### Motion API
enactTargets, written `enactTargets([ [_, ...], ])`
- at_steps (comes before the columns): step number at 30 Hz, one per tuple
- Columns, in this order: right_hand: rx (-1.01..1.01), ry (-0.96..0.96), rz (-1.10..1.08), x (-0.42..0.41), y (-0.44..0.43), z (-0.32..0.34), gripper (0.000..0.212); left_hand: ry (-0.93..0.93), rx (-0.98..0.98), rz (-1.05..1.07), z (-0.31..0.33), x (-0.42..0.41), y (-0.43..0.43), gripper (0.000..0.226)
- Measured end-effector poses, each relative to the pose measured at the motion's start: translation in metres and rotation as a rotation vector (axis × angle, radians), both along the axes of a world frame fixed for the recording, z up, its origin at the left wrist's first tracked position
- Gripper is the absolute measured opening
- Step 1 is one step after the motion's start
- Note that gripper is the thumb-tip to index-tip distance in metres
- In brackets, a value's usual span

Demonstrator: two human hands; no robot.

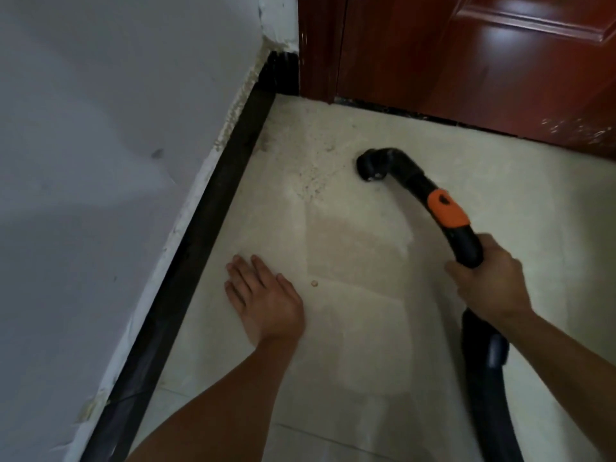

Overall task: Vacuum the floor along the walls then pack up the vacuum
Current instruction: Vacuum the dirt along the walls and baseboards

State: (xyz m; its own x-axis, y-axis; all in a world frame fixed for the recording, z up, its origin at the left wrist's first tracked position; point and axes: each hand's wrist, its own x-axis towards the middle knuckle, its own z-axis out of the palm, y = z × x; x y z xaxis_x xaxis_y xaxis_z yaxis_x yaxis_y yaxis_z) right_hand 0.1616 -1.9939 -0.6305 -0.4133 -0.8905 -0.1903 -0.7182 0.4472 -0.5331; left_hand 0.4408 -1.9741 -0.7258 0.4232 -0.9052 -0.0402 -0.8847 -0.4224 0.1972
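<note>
A pale tiled floor (366, 345) in the corner of a room is seen from above. A curved black vacuum tube (413, 180) is grasped by the right hand (486, 281), with the fingers curled round the tube's near end. Just ahead of the grip, an orange collar (448, 210) is fitted round the tube. Farther ahead, the tube is bent to the left, and its open end (370, 168) is held at the floor; whether the tile is touched cannot be told. Behind the grip, a thick black hose (483, 395) is trailed back under the forearm toward the lower edge of the view.

The left hand (263, 295) is laid flat on the floor, well to the left of the grip, with its fingers straight and slightly spread; nothing is held by it. Between that hand and the grip, a small round speck (313, 283) is seen on the tile. Ahead and to the left of the grip, near the tube's open end, gritty crumbs (311, 181) are scattered toward the corner.

Far to the left of the grip, a dark skirting board (200, 245) is run along the foot of a grey-white wall (100, 161), whose lower edge is chipped. Beyond the tube's end, the far side is closed off by a glossy reddish-brown door (466, 61), scuffed white low on its right.
</note>
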Motion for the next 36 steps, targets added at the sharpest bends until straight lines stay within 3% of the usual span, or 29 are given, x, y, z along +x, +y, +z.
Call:
enactTargets([
  [7, 0.016, -0.056, 0.168, 0.025, -0.010, 0.003, 0.030, -0.008, 0.032, -0.004, 0.002, 0.000, 0.000, 0.059],
  [11, 0.023, -0.018, 0.113, 0.021, 0.017, 0.001, 0.036, 0.001, 0.028, -0.004, 0.002, -0.001, 0.000, 0.059],
  [15, 0.085, -0.007, 0.287, 0.038, 0.035, 0.001, 0.043, 0.001, 0.029, 0.001, 0.001, 0.000, 0.000, 0.060],
  [19, 0.023, 0.002, 0.137, 0.045, 0.015, -0.004, 0.039, -0.005, 0.044, -0.002, 0.001, 0.000, 0.000, 0.062],
  [28, -0.036, -0.016, 0.242, 0.100, -0.042, -0.004, 0.037, 0.009, 0.043, -0.001, 0.002, -0.001, -0.001, 0.061],
  [32, -0.006, -0.049, 0.362, 0.106, -0.020, -0.002, 0.035, 0.011, 0.058, -0.001, 0.003, 0.000, 0.000, 0.060],
  [36, 0.030, -0.065, 0.313, 0.094, -0.018, -0.005, 0.037, 0.022, 0.067, -0.004, 0.003, 0.000, 0.000, 0.060],
])
